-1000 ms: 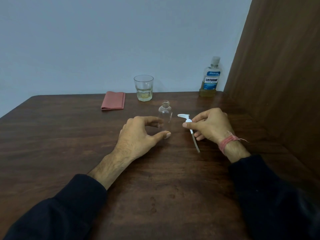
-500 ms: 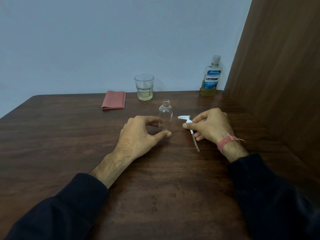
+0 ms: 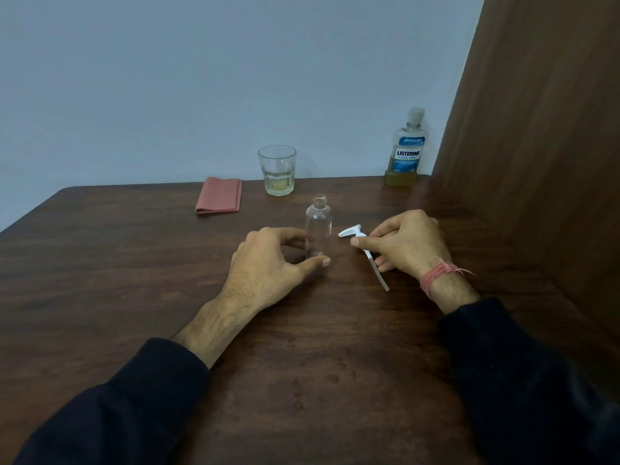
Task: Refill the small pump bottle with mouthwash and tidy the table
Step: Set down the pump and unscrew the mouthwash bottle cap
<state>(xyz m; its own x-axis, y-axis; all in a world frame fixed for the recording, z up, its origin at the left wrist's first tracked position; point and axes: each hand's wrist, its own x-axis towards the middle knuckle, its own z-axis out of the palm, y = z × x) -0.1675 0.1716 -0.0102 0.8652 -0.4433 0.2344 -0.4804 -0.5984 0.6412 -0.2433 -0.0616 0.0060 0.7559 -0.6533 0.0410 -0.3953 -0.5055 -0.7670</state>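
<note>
- 2 hands seen on 1 wood table [image 3: 318,364].
- L hand [image 3: 268,268]: fingers curled round 1 empty small pump bottle [image 3: 318,229], upright, uncapped.
- R hand [image 3: 407,245]: 1 white pump head [image 3: 364,245] pinched.
- Far edge: 1 pink cloth [image 3: 219,195], 1 glass [image 3: 277,170], 1 mouthwash bottle [image 3: 406,149].

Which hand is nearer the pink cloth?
Left. The left hand lies just in front of the cloth, by the small bottle; the right hand is farther right, holding the pump.
</note>
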